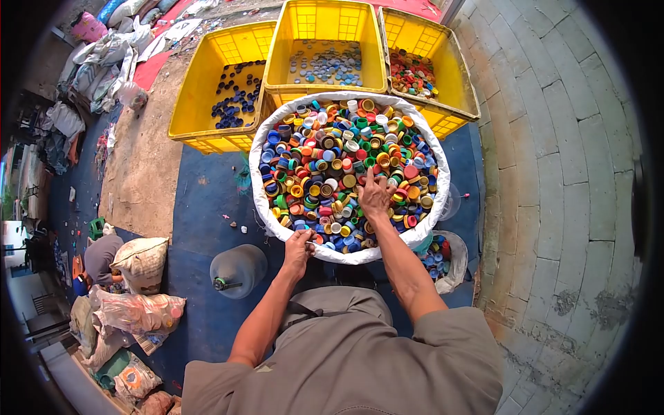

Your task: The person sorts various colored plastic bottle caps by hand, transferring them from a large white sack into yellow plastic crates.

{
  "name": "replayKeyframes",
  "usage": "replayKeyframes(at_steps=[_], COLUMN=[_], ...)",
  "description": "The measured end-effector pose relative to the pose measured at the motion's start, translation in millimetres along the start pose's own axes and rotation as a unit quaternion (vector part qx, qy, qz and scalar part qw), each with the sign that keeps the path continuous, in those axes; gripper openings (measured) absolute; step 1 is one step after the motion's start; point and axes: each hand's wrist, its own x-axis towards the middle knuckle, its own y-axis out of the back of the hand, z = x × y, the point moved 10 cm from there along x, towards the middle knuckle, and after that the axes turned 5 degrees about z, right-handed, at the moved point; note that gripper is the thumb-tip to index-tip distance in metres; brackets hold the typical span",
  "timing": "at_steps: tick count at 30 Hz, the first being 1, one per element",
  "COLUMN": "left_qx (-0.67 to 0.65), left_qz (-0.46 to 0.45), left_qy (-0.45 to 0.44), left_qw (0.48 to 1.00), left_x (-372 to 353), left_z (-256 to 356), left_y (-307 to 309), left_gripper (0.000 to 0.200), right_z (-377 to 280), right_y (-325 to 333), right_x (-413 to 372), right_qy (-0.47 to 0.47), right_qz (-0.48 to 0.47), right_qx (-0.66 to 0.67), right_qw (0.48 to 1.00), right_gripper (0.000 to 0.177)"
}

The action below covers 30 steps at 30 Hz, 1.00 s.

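A wide round container (443, 155) lined with white sacking stands in front of me, heaped with plastic bottle caps (325, 162) of many colours. My right hand (375, 196) reaches over its rim into the heap, fingers stretched out and touching caps near the middle right. At the near left rim is my left hand (299, 250), its fingers closed together beside a few caps. What those fingers hold, if anything, is too small to make out.
Behind stand three yellow crates: the left (187, 104) with dark blue caps, the middle (277, 59) with pale blue ones, the right (463, 79) with red ones. A large clear bottle (238, 271) and a small white sack (456, 266) flank me. Left, a person (102, 259) sits by filled sacks (140, 265).
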Motion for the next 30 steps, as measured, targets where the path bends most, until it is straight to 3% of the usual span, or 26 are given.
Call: replayKeyframes(at_steps=[10,15,26,30], left_qx=[0.067,0.08,0.108,0.117], left_qz=[-0.015,-0.034,-0.023,-0.022], left_qy=[-0.025,-0.022,-0.008,-0.026], left_qw=[0.997,0.996,0.994,0.993], left_x=[14,20,16,21], left_z=[4,0,-16,-7], left_y=[-34,-51,-48,-53], left_gripper=[0.014,0.012,0.011,0.015], right_z=[-7,-10,5,7], right_y=[1,7,-8,1], right_x=[5,6,11,11], right_qy=[0.021,0.023,0.007,-0.011], right_qz=[0.015,0.012,0.041,0.047], right_qx=[-0.046,-0.006,0.007,0.06], right_qw=[0.999,1.0,0.999,0.997], right_gripper=[0.063,0.073,0.063,0.07])
